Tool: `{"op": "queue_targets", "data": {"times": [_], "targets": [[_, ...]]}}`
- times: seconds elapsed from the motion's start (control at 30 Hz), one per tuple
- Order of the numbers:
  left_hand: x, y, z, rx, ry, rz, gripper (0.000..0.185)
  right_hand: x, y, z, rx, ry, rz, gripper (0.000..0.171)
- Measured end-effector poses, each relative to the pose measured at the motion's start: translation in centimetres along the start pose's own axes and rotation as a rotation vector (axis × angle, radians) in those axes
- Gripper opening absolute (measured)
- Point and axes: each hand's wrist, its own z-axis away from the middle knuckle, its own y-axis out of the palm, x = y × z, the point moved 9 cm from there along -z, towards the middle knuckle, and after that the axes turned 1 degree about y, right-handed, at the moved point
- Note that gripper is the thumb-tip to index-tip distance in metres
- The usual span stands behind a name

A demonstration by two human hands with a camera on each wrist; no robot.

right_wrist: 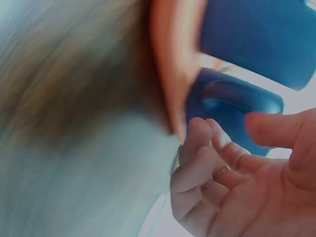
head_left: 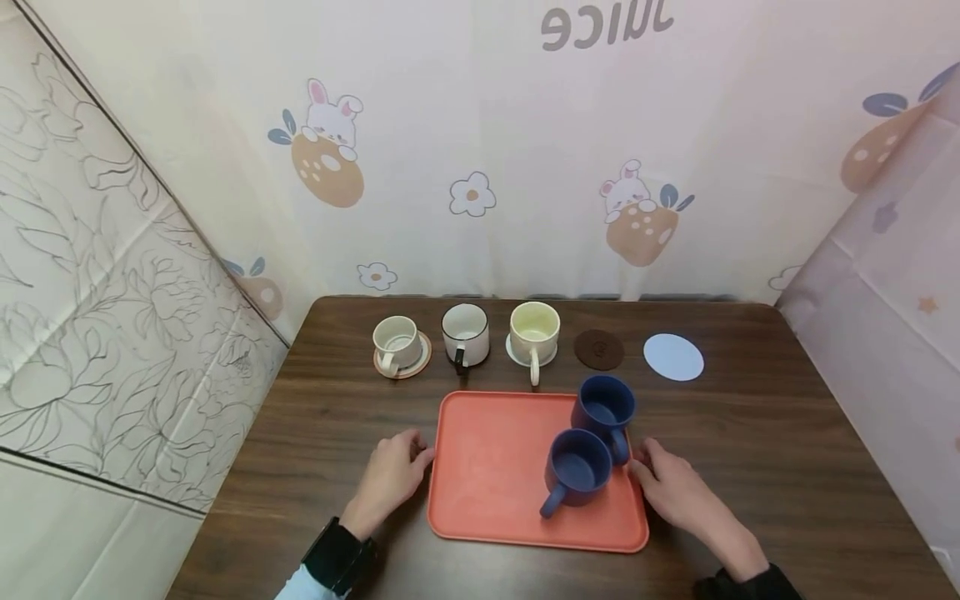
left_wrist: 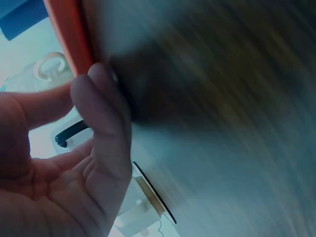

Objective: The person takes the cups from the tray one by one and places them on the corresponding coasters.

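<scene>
A salmon-red rectangular tray (head_left: pixel 491 467) is at the front middle of the dark wooden table. My left hand (head_left: pixel 390 475) grips its left edge, with thumb and fingertips at the rim in the left wrist view. At the opposite edge, my right hand (head_left: pixel 678 492) holds the rim with curled fingers, its thumb raised over the tray side. Two navy blue mugs stand upright on the tray's right half: a front mug (head_left: pixel 576 471) with its handle toward the front left, and a back mug (head_left: pixel 603 408) whose handle points to the front right.
Along the table's back stand a small cream cup (head_left: pixel 397 340) on a round coaster, a white mug (head_left: pixel 466 332) with a black handle, and a pale yellow mug (head_left: pixel 535 329) on a white coaster. To their right lie a brown coaster (head_left: pixel 598 350) and a white round coaster (head_left: pixel 673 357).
</scene>
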Motion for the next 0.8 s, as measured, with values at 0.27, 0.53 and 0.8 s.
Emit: {"op": "queue_targets", "data": {"times": [0.27,0.53,0.8], "targets": [[0.0,1.3,0.8,0.104,-0.096,0.008,0.025,2.4,-1.8,1.5,-0.147,-0.064,-0.036,0.036],[-1.0,2.2,0.3,0.136,-0.034,0.052,0.015,2.7,-1.0,1.4,-0.166,-0.030,-0.119,0.033],[-0.9,2.5,0.2,0.164,-0.051,0.062,0.018,2.3,-0.5,1.0,-0.161,-0.021,-0.144,0.025]]}}
